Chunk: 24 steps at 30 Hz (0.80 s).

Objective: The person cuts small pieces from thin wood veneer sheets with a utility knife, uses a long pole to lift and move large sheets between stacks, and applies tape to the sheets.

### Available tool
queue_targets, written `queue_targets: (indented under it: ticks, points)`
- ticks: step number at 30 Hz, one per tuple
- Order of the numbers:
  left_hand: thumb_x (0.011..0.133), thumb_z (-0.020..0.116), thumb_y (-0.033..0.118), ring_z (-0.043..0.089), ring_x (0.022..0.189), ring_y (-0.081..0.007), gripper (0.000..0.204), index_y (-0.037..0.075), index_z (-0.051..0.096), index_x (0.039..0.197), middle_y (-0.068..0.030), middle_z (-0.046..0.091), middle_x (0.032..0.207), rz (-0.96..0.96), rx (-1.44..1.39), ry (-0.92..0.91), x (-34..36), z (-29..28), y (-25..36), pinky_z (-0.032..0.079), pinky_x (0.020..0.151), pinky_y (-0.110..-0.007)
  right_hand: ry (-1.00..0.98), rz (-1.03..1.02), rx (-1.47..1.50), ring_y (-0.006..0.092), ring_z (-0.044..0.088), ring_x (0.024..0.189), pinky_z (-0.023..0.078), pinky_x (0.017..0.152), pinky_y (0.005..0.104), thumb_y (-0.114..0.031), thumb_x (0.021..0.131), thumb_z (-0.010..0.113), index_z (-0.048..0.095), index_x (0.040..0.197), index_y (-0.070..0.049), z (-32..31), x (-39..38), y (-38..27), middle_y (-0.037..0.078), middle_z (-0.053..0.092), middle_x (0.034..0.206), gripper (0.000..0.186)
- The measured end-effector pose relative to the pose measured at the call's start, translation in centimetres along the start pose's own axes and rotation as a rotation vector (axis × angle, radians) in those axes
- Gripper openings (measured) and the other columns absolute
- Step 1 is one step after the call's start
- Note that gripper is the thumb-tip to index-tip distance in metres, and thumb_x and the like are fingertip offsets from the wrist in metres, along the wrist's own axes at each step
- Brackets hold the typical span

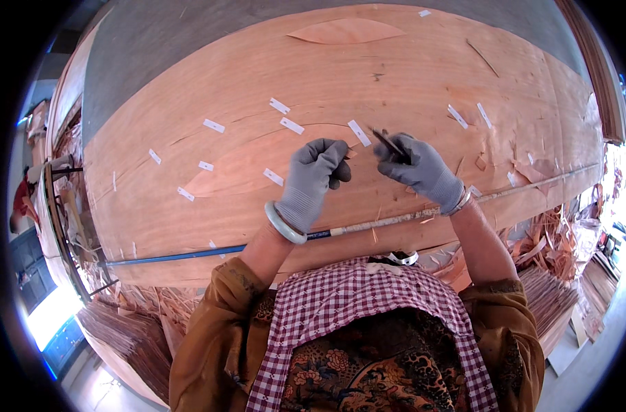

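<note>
Both my hands wear grey work gloves with dark fingertips and are raised over a broad sheet of wood veneer [313, 79]. My left hand [313, 172] is pinched on a small scrap of veneer [350, 154] that pokes out past the fingertips. In my right hand [423, 165] is a dark, narrow tool, which looks like a knife [388, 142], its tip pointing up and left. A strip of white tape [359, 133] lies on the sheet just beyond and between my hands. The palm side of each hand is hidden.
More white tape strips [291, 126] dot the veneer. A long blue and whitish pole [278, 243] crosses the sheet's near side. Torn veneer [546, 250] heaps up at the right, and stacked sheets [131, 336] stand near left. Another person [24, 202] is at the far left edge.
</note>
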<state>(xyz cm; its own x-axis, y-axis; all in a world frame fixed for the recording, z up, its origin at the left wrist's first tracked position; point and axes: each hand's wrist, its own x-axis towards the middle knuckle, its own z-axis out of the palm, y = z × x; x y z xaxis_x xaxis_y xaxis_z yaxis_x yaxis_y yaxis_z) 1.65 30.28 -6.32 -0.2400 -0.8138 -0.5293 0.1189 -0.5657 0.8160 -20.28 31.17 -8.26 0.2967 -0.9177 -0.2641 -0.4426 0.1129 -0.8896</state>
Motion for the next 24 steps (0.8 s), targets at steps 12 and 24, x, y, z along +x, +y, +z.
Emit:
queue_targets:
  ticks: [12, 24]
  points:
    - [0.090, 0.056, 0.019, 0.055, 0.065, -0.0102, 0.017, 0.003, 0.063, 0.092, -0.0051, 0.061, 0.073, 0.022, 0.081, -0.069, 2.9, 3.2, 1.0, 0.042, 0.057, -0.021, 0.123, 0.299, 0.622, 0.0053, 0.051, 0.063, 0.042, 0.053, 0.0191, -0.016, 0.087, 0.061, 0.056, 0.093, -0.002, -1.0, 1.4, -2.9, 0.000, 0.057, 0.077, 0.016]
    - [0.080, 0.059, 0.015, 0.056, 0.099, -0.0241, 0.023, 0.011, 0.064, 0.102, -0.0046, 0.061, 0.108, 0.955, 1.441, 0.129, 12.4, 0.8, 0.9, 0.041, 0.086, -0.041, -0.049, 0.195, -0.201, 0.0158, 0.054, 0.064, 0.044, 0.062, 0.0293, -0.021, 0.083, 0.057, 0.059, 0.085, -0.004, -8.6, 13.1, 1.1, 0.008, 0.060, 0.071, 0.018]
